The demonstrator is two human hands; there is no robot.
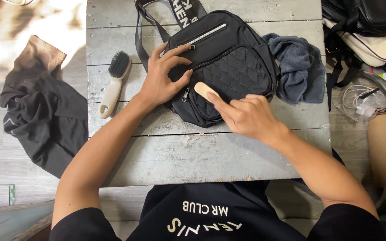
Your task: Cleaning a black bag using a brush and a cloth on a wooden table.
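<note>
A black quilted sling bag [228, 67] lies on a small grey wooden table [193, 156]. My left hand [164, 76] rests flat on the bag's left side beside a zipper, fingers spread, holding it down. My right hand [246, 116] grips a small brush with a pale wooden handle [204, 90] and presses it against the bag's quilted front pocket. The brush's bristles are hidden under my fingers and the bag.
A second brush [114, 82] with dark bristles and a cream handle lies on the table's left side. A grey-blue cloth [300, 67] sits to the right of the bag. Black clothing [41, 111] lies on the floor at left; more bags [367, 27] and cables are at upper right.
</note>
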